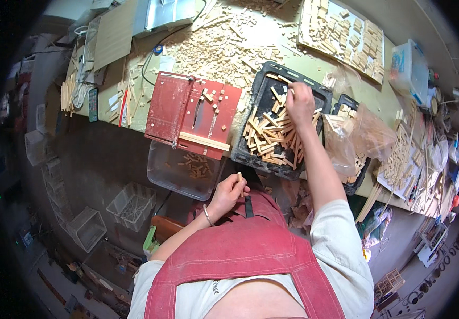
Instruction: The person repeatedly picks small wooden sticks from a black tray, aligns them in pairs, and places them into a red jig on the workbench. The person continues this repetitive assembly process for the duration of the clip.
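Observation:
My left hand (228, 195) is held in front of my apron, fingers closed around a short wooden stick (240, 178) whose end pokes up. My right hand (300, 105) reaches into the far part of a black plastic tray (256, 162). Its fingers are pinched together at a pale wooden stick, partly hidden by the fingers. Many loose wooden sticks (266, 133) lie jumbled in the tray below that hand. Left of the tray is a red-topped table saw (168, 106) with small wood offcuts around its blade slot. A longer wooden strip (205, 141) lies across the saw's near edge.
Piled small wood blocks (213, 50) cover the bench behind the saw. A board of blocks (341, 37) sits at the far right. Plastic bags (370, 133) lie beside a second black tray. A clear bin (184, 183) with offcuts is below the saw.

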The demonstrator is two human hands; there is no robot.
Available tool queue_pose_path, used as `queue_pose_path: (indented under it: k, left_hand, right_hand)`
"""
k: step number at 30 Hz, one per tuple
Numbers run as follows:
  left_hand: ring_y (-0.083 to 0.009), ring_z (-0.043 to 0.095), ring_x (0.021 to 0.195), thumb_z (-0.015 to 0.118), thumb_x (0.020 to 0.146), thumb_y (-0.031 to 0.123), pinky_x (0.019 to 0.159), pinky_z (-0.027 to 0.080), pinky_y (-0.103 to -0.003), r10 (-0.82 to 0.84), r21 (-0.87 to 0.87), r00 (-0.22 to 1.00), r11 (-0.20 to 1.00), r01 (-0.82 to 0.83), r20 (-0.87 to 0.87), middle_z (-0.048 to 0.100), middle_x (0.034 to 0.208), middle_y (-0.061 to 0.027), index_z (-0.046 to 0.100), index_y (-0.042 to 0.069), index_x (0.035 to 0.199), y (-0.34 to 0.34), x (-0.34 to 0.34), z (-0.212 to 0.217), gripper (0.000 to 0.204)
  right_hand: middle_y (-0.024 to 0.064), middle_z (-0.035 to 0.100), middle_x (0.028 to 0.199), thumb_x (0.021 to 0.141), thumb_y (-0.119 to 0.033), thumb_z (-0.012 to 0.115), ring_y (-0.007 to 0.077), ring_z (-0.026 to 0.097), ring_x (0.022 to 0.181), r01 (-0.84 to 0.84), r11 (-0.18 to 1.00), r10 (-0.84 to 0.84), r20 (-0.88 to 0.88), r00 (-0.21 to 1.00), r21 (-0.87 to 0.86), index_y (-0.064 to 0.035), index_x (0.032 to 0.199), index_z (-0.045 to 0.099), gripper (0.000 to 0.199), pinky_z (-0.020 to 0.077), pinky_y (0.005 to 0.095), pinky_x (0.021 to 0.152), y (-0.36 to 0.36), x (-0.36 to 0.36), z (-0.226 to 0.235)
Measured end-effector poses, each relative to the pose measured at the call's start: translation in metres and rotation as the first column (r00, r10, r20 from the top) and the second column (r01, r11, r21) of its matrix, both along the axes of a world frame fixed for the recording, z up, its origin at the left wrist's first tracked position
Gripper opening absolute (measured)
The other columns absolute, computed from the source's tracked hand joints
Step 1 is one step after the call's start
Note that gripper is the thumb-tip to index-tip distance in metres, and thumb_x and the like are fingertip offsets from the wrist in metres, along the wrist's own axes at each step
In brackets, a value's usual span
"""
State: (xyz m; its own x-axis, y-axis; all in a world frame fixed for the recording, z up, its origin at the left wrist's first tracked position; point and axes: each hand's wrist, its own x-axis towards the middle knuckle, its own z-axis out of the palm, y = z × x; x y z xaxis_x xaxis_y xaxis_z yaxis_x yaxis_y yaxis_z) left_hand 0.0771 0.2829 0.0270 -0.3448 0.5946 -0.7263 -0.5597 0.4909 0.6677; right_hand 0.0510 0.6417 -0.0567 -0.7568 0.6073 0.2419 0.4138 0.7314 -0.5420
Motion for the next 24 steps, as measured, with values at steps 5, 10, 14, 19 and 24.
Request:
queue_pose_path:
  k: [5,10,14,19,24]
  left_hand:
    - [-0.0092,0.069,0.078,0.057,0.114,0.020,0.070,0.057,-0.026,0.051,0.007,0.998,0.999,-0.051,-0.034,0.074,0.090,-0.0058,0.064,0.001,0.106,-0.001,0.004,0.000,0.022]
    - [-0.0091,0.069,0.081,0.057,0.114,0.019,0.073,0.057,-0.027,0.040,0.034,0.996,0.999,-0.038,-0.074,0.074,0.092,-0.0054,0.064,0.001,0.107,0.002,-0.001,0.003,0.021]
    - [-0.0114,0.071,0.088,0.056,0.115,0.017,0.078,0.058,-0.027,0.056,0.115,0.994,0.992,-0.046,-0.092,0.075,0.100,-0.0073,0.064,-0.001,0.113,0.013,-0.008,0.007,0.020]
    - [-0.0160,0.075,0.098,0.057,0.115,0.018,0.086,0.059,-0.029,0.106,0.235,0.994,0.967,-0.098,-0.024,0.077,0.110,-0.0101,0.063,-0.003,0.125,0.037,-0.025,0.024,0.024]
    - [-0.0211,0.075,0.112,0.058,0.114,0.018,0.095,0.061,-0.032,0.166,0.281,0.975,0.938,-0.203,0.150,0.075,0.120,-0.0132,0.061,-0.003,0.136,0.059,-0.039,0.045,0.031]
  right_hand:
    - [0.0126,0.065,0.099,0.087,-0.012,0.072,0.0338,0.065,0.096,0.060,0.951,-0.119,0.182,0.976,0.303,-0.0078,0.093,0.066,0.010,0.0518,0.0479,0.087,0.007,-0.033,-0.037]
    - [0.0097,0.067,0.097,0.090,-0.014,0.074,0.0308,0.066,0.099,0.003,0.982,-0.013,0.052,0.999,0.188,-0.0110,0.097,0.072,0.007,0.0475,0.0443,0.088,0.006,-0.028,-0.021]
    - [0.0024,0.071,0.093,0.096,-0.005,0.073,0.0115,0.067,0.083,0.073,0.914,-0.175,-0.225,0.959,-0.400,-0.0033,0.106,0.074,0.010,0.0512,0.0282,0.075,-0.023,0.002,0.012]
    - [-0.0022,0.070,0.094,0.100,-0.004,0.074,0.0049,0.063,0.083,-0.028,0.600,-0.363,-0.303,0.881,-0.800,-0.0023,0.109,0.073,0.010,0.0507,0.0234,0.075,-0.066,0.041,0.069]
    - [0.0104,0.076,0.104,0.098,0.003,0.070,0.0177,0.076,0.092,-0.253,0.119,-0.582,-0.274,0.766,-0.960,-0.0006,0.112,0.064,0.016,0.0645,0.0348,0.089,-0.089,0.070,0.096]
